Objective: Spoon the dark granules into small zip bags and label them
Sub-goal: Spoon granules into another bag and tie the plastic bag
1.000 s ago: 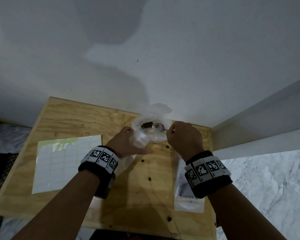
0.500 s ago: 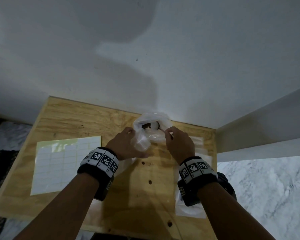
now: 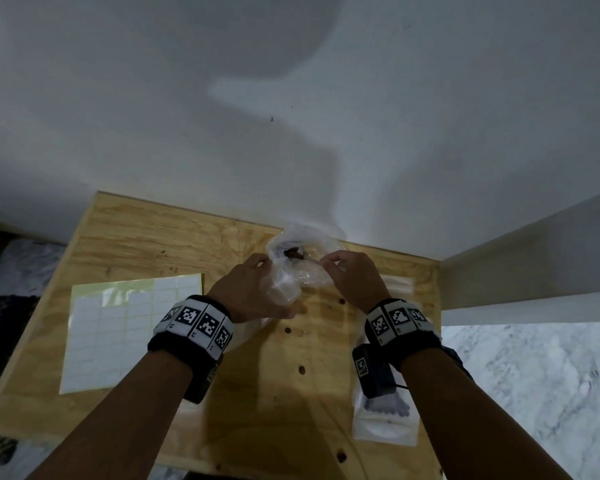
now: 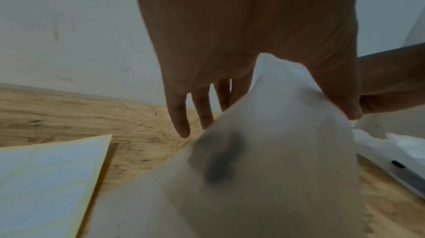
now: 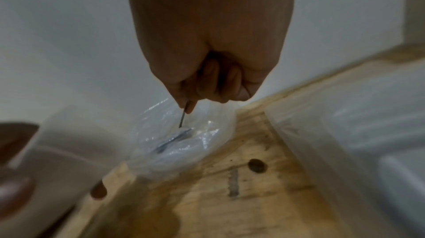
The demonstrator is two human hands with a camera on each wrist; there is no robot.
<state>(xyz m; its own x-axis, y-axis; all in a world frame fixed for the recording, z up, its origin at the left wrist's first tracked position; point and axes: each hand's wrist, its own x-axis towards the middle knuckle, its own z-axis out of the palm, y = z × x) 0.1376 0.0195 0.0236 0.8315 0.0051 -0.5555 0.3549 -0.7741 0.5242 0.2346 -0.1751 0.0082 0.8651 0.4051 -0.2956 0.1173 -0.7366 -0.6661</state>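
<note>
At the back of the wooden board stands a large clear plastic bag with dark granules in its mouth. My left hand pinches a small translucent zip bag between thumb and fingers, right beside the large bag. In the left wrist view the zip bag shows a dark blur through its film. My right hand pinches the thin handle of a spoon. The spoon's bowl reaches down into the large bag.
A sheet of white labels lies on the left of the board. Flat zip bags lie along the right edge, partly under my right forearm. A white wall rises just behind the board, and a white ledge juts at the right.
My right hand has drawn slightly left, closer to the left hand. Both hands keep their holds, and the spoon stays in the large bag.
</note>
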